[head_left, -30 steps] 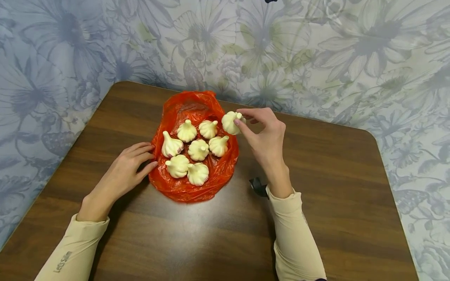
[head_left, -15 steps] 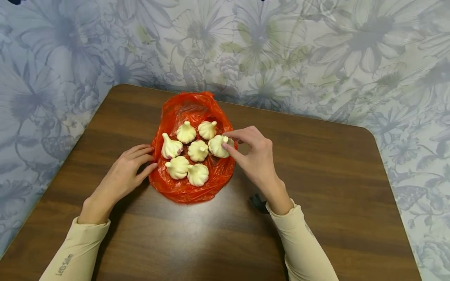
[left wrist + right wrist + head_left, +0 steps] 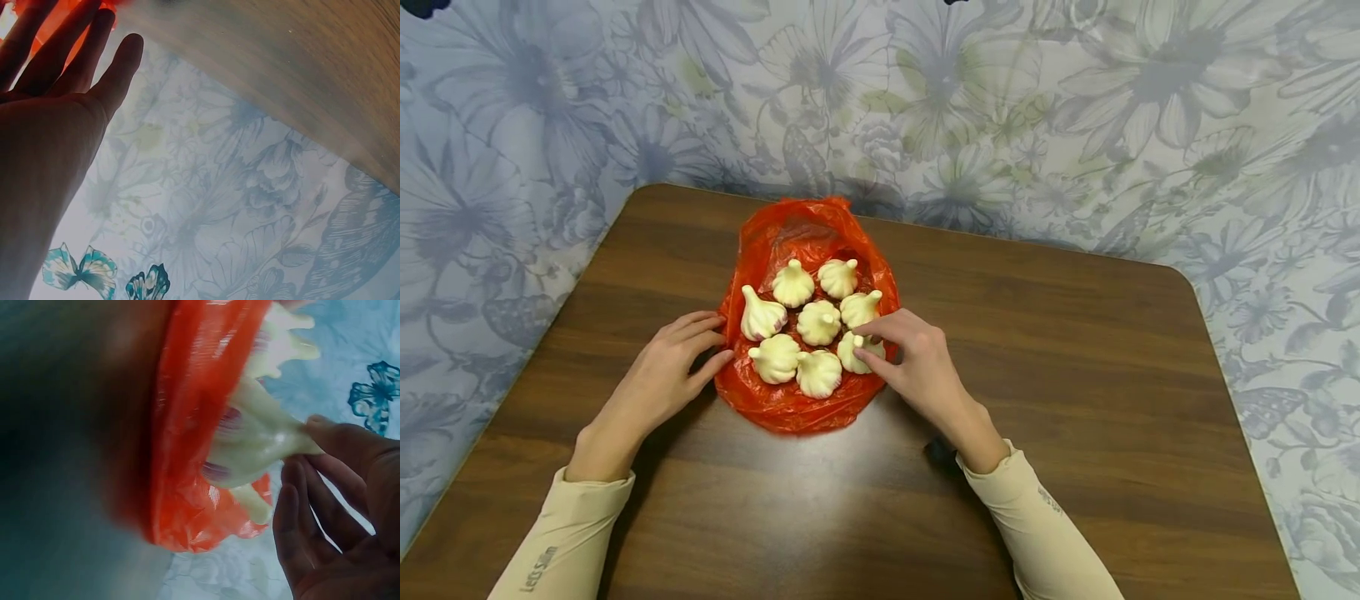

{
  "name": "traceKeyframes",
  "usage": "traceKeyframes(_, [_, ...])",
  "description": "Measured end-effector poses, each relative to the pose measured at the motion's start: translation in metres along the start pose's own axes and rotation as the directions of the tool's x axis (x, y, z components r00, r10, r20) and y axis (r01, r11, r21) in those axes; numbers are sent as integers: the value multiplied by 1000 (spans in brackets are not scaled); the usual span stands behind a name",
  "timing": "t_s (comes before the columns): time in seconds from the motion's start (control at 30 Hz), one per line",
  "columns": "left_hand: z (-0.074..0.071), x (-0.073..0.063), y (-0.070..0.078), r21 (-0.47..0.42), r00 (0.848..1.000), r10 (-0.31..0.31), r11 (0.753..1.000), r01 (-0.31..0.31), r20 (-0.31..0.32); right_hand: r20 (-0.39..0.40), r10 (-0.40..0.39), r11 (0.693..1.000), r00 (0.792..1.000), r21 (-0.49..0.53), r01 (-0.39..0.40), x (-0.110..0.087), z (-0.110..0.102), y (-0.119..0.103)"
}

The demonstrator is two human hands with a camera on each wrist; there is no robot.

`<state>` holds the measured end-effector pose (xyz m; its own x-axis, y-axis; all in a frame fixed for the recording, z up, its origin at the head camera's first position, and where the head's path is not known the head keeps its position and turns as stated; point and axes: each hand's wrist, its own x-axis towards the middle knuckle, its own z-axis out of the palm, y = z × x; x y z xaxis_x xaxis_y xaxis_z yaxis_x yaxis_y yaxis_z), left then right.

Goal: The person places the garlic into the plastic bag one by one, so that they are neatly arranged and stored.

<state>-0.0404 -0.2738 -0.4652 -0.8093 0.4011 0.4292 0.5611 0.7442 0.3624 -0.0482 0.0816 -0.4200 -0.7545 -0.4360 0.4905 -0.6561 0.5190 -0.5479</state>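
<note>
My right hand pinches a garlic bulb by its stem at the right front of an open red plastic bag. In the right wrist view the thumb and fingertips close on the tip of that pale bulb, which shows purple streaks low on its side. Several other garlic bulbs sit in the bag, mostly stem up; one leans at the left. My left hand has its fingers relaxed, with the fingertips at the bag's left rim. The left wrist view shows those fingers stretched toward the red plastic.
The bag lies on a brown wood-patterned table with rounded back corners. A wall with a floral print stands right behind the table. A small black object shows beside the right wrist.
My right hand has carried its garlic bulb from above the bag's right rim down and toward me, to the right front of the bag. The left hand stays at the rim.
</note>
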Motion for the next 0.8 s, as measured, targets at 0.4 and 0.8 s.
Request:
traceKeyframes(0.4, [2,-1,-1,-4,1000,0,1000,0,-10,25,-28,999,999,-24,29,-4,13,5])
traceKeyframes(0.8, [2,-4,-1,7,1000,-2,1000,2,-6,15,-100,995,995,-24,100,-5,13,7])
